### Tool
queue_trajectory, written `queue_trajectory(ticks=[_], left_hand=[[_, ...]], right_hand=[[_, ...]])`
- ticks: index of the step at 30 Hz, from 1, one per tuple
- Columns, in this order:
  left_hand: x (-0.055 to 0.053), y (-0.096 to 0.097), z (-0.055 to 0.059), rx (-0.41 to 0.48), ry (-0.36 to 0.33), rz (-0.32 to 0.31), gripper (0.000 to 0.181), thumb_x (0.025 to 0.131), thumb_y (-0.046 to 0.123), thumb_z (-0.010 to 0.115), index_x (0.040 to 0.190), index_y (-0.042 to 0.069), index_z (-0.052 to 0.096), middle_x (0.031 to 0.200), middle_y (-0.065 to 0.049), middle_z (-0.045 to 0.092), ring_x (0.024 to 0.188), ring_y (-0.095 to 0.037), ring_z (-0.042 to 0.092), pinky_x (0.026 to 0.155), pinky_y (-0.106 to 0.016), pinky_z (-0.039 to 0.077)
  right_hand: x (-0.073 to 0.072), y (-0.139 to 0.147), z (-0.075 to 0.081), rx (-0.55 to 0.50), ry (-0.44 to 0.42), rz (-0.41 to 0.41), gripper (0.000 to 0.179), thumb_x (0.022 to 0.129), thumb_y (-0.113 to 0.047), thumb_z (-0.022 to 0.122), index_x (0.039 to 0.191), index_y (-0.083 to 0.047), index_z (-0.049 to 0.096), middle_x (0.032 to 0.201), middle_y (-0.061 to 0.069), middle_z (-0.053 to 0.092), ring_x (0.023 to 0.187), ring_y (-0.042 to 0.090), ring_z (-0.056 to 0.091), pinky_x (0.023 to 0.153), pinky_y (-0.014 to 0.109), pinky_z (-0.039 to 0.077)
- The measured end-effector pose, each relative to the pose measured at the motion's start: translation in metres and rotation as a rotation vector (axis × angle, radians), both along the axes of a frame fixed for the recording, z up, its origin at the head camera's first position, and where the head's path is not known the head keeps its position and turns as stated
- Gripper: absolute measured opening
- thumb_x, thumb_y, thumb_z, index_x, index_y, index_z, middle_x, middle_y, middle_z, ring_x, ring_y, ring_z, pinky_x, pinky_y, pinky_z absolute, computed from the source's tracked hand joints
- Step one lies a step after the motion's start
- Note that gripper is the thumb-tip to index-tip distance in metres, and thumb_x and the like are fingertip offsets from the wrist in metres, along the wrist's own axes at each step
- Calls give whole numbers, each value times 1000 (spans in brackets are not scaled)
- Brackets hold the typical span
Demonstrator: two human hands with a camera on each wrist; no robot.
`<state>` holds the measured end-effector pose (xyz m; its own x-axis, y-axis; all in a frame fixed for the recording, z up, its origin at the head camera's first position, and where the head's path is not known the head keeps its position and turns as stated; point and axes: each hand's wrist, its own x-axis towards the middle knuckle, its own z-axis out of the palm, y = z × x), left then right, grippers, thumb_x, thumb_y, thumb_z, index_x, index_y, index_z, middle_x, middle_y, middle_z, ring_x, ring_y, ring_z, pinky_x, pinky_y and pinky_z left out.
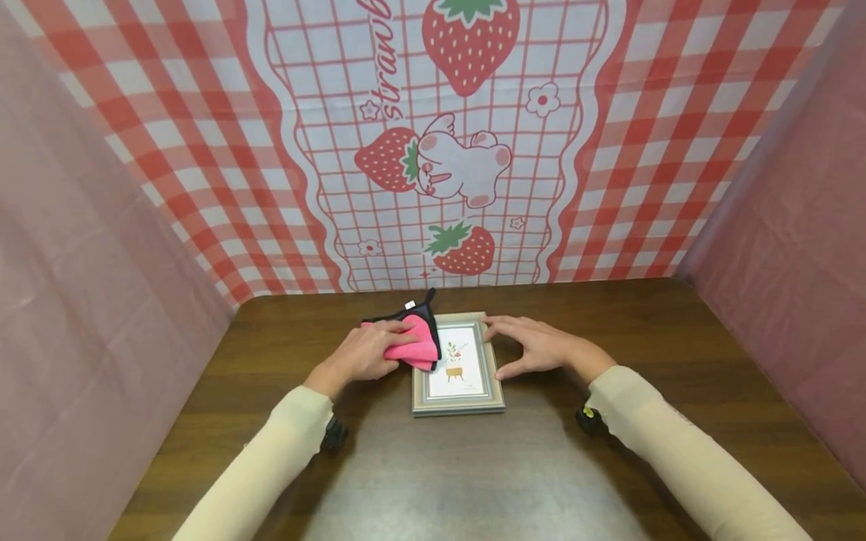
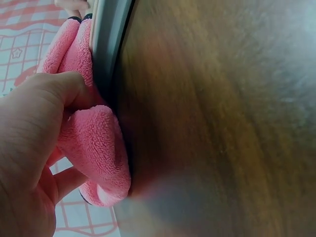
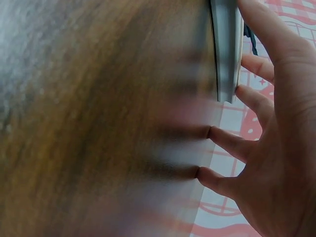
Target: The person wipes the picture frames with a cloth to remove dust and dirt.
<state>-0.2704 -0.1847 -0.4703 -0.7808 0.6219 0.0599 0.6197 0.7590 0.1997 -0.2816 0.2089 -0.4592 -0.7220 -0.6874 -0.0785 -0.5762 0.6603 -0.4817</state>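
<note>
A picture frame (image 1: 460,406) with a pale border lies flat on the table, showing a small drawing of a potted plant. My left hand (image 1: 365,351) grips a pink cleaning cloth (image 1: 419,347) with dark edging, bunched over the frame's upper left part. Fluffy folds of the cloth (image 2: 96,140) bulge between thumb and fingers in the left wrist view. On the other side, my right hand (image 1: 544,347) touches the frame's right edge with spread fingers and thumb. In the right wrist view, two fingertips (image 3: 210,132) rest on the table beyond the frame's corner.
The brown wooden table (image 1: 446,481) reaches back to a red-and-white checked strawberry cloth (image 1: 467,173) hung behind it. Pink fabric walls (image 1: 791,248) stand at both sides. A dark hanging loop (image 1: 431,296) of the cloth sticks out beyond the frame's far edge.
</note>
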Motion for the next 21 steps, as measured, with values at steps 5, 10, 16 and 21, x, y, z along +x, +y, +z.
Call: queue_trajectory(ticks=[5,10,16,21], left_hand=[[27,9,23,-45,23,8,57,98,18,81,154,24,72,168,-7,63,152,-35,64,95,-54,64],[40,8,21,-35,31,0,57,97,19,84,153,24,72,166,-7,64,151,-35,65,98,-57,64],[55,7,20,-42,37,-20,59,97,21,85,154,24,71,164,-8,65,148,-34,66,102,-56,65],[69,7,23,-53,30,-45,60,96,21,87,154,24,72,162,-9,66,147,-34,66,101,-55,65]], right_hand=[[0,0,0,0,20,10,70,92,-60,88,148,-23,66,184,16,39,167,47,42,130,75,37],[-2,1,-3,-3,27,15,71,92,-61,88,148,-24,65,184,16,39,167,47,42,130,75,38],[-1,1,-4,-19,27,14,70,92,-61,88,147,-24,66,183,17,39,166,48,43,129,76,38],[-1,1,-4,-12,27,12,70,92,-62,88,147,-24,66,184,17,39,167,48,43,129,75,39]])
